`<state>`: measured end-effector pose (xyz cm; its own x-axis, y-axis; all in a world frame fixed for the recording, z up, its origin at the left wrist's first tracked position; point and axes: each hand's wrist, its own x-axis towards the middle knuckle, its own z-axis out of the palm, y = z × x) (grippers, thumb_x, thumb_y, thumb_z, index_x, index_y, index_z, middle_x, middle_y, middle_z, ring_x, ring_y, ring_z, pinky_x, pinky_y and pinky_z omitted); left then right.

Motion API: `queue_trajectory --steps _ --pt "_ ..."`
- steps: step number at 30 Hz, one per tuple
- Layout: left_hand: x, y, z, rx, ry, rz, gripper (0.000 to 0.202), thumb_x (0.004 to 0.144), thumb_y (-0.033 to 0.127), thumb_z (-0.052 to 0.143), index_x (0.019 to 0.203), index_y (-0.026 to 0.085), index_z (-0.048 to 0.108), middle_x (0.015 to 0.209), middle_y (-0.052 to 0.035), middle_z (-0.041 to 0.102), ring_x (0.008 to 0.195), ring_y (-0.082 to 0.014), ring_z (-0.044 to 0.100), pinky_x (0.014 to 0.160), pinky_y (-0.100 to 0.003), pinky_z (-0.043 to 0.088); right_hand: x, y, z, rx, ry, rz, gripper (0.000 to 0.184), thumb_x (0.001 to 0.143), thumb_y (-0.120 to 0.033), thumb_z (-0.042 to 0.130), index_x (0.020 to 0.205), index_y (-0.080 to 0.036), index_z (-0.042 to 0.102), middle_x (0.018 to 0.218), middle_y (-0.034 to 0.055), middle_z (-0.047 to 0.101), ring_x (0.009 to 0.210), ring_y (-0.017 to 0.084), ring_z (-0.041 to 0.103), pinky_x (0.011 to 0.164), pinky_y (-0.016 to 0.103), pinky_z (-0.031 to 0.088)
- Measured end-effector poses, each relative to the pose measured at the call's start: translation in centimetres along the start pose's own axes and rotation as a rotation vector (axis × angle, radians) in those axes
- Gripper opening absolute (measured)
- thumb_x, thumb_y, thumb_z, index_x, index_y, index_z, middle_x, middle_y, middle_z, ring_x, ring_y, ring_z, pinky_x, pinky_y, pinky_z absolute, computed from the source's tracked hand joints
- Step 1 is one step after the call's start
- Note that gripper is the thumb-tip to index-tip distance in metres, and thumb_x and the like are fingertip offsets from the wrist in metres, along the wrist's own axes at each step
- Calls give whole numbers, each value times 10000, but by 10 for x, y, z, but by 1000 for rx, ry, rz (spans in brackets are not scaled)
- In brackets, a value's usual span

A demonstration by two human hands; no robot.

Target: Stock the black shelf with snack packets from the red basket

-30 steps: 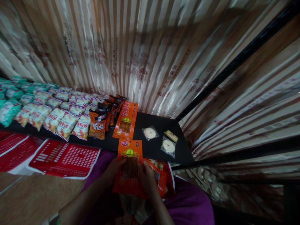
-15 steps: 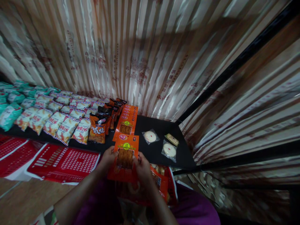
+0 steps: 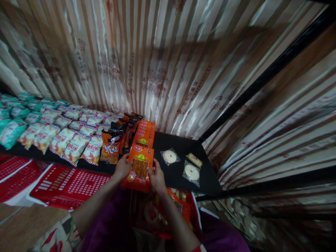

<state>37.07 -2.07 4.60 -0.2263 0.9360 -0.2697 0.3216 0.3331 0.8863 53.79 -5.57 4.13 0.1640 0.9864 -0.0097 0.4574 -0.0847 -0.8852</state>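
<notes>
Between my two hands is an orange snack packet (image 3: pixel 139 168) with a clear window showing brown sticks. My left hand (image 3: pixel 123 168) pinches its left edge and my right hand (image 3: pixel 156 174) its right edge. The packet is at the front edge of the black shelf (image 3: pixel 170 138), overlapping a row of matching orange packets (image 3: pixel 147 130) laid behind it. Left of that row stand dark orange snack bags (image 3: pixel 110 148). Below my hands, a red basket (image 3: pixel 197 213) holds more orange packets (image 3: pixel 181 204), partly hidden by my right forearm.
White shrimp-chip bags (image 3: pixel 76 147) and teal bags (image 3: pixel 13 133) fill the shelf's left side. On the right lie two round wrapped cakes (image 3: pixel 170 156) and a small yellowish packet (image 3: pixel 194 160). Red baskets (image 3: pixel 70 185) sit below. A black pole (image 3: pixel 262 84) slants before a striped curtain (image 3: pixel 162 52).
Both hands have moved the orange packet slightly forward and up, closer against the row on the shelf. More of the basket below now shows.
</notes>
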Motion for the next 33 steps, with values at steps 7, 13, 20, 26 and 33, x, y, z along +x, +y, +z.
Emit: queue_trajectory --steps 7,13,20,26,33 --pt "9 8 -1 208 -64 76 532 769 61 444 1297 125 431 1037 -95 672 943 -184 624 828 -257 440 19 1 7 -27 6 -14 538 755 -283 492 1253 -81 458 517 -79 462 496 121 486 515 211 364" --pt "14 16 0 345 -62 112 460 798 71 408 1246 116 498 1263 -132 566 1139 -202 539 963 -277 369 31 -2 10 -54 16 -3 531 751 -269 500 1252 -96 469 519 -74 471 490 126 490 508 213 370" --pt "15 29 2 425 -56 69 444 829 156 426 1267 130 492 1275 -153 550 1134 -250 545 936 -320 396 43 -3 12 -98 17 -2 526 765 -262 497 1251 -62 474 530 -60 493 512 132 508 534 221 383" --pt "20 33 6 470 -43 93 433 842 186 413 1264 127 493 1286 -143 543 1150 -230 536 935 -285 393 49 -3 12 -96 25 -2 477 756 -237 516 1215 -109 508 528 -56 528 526 137 537 526 216 378" --pt "28 37 9 472 -53 97 425 843 202 423 1257 135 494 1286 -140 543 1153 -239 531 935 -298 395 57 -4 11 -105 27 10 480 768 -252 515 1220 -90 505 544 -49 532 536 139 541 549 224 400"
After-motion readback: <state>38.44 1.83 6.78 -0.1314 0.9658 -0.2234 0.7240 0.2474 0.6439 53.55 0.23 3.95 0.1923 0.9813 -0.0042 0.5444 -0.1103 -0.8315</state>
